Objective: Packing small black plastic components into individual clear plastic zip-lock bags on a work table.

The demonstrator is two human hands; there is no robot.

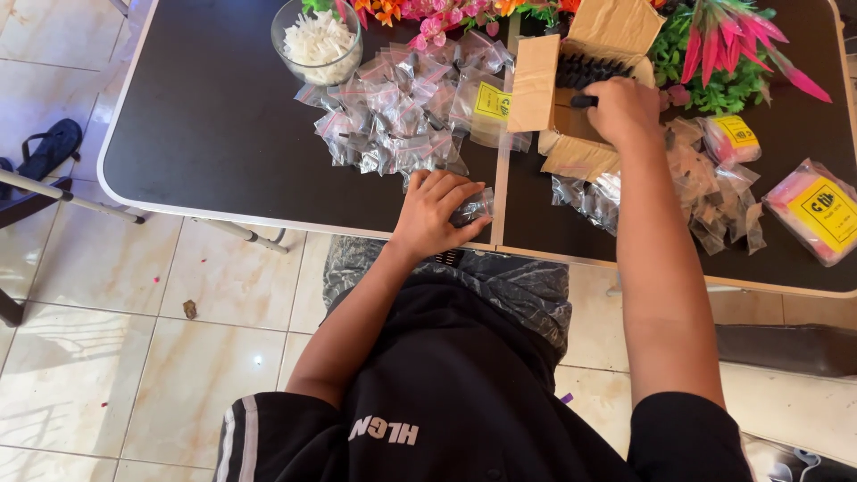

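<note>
My left hand (435, 212) rests at the near edge of the black table (205, 125) and grips a small clear plastic bag (473, 207) with dark bits inside. My right hand (622, 109) reaches into an open cardboard box (546, 85) and closes around one of the black pieces (589, 71) packed in it. A heap of small clear filled bags (402, 112) lies just beyond my left hand. More such bags (705, 192) lie to the right of my right forearm.
A glass bowl of white pieces (317, 40) stands at the back left. Artificial pink and orange flowers (732, 45) line the far edge. Pink packets with yellow labels (817, 210) lie at the right. A sandal (49, 147) sits on the tiled floor.
</note>
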